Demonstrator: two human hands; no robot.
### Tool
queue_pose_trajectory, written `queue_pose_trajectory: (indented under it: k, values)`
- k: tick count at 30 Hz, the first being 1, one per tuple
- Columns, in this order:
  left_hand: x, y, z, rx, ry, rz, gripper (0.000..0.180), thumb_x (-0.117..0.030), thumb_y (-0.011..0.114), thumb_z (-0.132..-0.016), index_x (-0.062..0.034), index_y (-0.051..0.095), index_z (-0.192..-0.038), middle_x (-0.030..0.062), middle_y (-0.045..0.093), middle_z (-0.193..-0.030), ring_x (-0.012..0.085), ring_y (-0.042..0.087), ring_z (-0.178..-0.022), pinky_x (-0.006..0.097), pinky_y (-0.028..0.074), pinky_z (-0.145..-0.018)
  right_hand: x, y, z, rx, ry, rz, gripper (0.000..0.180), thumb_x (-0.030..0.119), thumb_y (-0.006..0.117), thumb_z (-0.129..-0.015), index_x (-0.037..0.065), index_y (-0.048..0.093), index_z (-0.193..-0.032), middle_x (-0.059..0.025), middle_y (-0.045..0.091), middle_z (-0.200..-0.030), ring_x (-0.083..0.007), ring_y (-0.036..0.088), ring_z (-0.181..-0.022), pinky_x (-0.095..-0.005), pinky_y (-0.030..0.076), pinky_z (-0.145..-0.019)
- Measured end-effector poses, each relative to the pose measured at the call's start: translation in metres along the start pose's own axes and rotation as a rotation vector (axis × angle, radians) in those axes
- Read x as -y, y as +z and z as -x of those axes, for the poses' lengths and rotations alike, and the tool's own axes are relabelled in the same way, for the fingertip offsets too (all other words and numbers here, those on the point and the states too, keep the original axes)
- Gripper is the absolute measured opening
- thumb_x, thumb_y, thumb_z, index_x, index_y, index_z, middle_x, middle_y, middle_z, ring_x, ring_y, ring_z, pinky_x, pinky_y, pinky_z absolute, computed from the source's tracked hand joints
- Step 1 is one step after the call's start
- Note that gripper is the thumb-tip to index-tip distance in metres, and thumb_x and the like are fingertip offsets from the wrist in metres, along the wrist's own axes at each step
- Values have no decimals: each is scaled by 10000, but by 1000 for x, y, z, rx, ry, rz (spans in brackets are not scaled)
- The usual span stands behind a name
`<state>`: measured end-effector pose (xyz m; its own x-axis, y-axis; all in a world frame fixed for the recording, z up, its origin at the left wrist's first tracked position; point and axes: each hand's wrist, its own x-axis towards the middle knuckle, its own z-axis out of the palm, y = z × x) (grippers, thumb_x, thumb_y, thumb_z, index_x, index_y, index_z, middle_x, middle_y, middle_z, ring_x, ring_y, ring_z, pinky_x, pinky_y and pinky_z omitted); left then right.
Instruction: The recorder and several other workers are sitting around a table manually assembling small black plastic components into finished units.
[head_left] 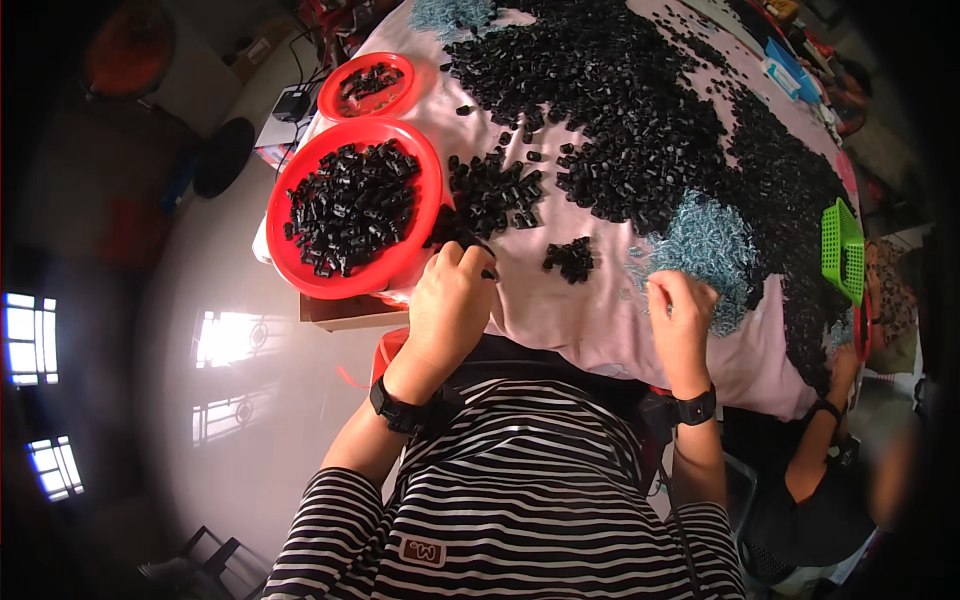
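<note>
The left hand grips a small black piece. The right hand, fingertips closed, contents unclear, is beside a blue pile.

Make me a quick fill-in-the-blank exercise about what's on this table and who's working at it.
1. The large basin heaped with black pieces is coloured ____.
2. The pale blue pile near the table's front edge is closest to the wearer's own ____.
3. In the picture, the green basket lies to the ____ of that pile.
4. The wearer's shirt is patterned with ____.

Missing words: red; right hand; right; stripes.
</note>
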<state>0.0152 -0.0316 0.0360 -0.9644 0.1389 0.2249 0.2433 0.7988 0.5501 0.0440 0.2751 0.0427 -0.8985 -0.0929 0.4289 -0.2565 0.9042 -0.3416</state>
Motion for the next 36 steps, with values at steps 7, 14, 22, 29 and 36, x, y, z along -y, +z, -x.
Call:
queue_pose_trajectory:
  k: [7,14,22,29,36]
  values:
    - [-1,8,-2,45,-24,-120,171,-165,723,-848,-75,670,-983,136,595,-957,352,635,-954,464,546,-786,15,14,2,46,-119,102,147,119,774,-831,127,658,-921,-3,626,-847,-225,607,-813,-406,351,-876]
    - [-5,15,-1,10,15,109,147,-188,685,-936,-46,657,-962,104,606,-916,299,657,-817,393,551,-706,4,19,3,64,-12,-48,182,72,761,-840,87,682,-1003,-50,652,-853,-226,621,-752,-397,402,-818]
    - [-32,12,-16,819,-445,1250,229,-236,626,-1042,-16,612,-1102,63,718,-1055,69,637,-748,207,504,-576,-6,20,7,110,258,-541,144,-16,655,-934,-15,672,-1077,-126,725,-911,-160,670,-712,-297,516,-648]
    - [-50,45,-15,959,-494,1435,315,-238,624,-1042,14,642,-1232,-4,628,-977,80,647,-837,229,548,-712,-2,14,10,187,449,-744,131,58,641,-1001,8,666,-1120,6,663,-883,-49,573,-750,-219,478,-660]
    - [-67,53,-16,952,-480,1328,295,-218,632,-1033,10,643,-1218,5,635,-956,79,636,-807,235,547,-702,5,16,3,60,327,-481,180,130,756,-923,5,632,-885,-122,657,-739,-202,633,-637,-337,483,-591]
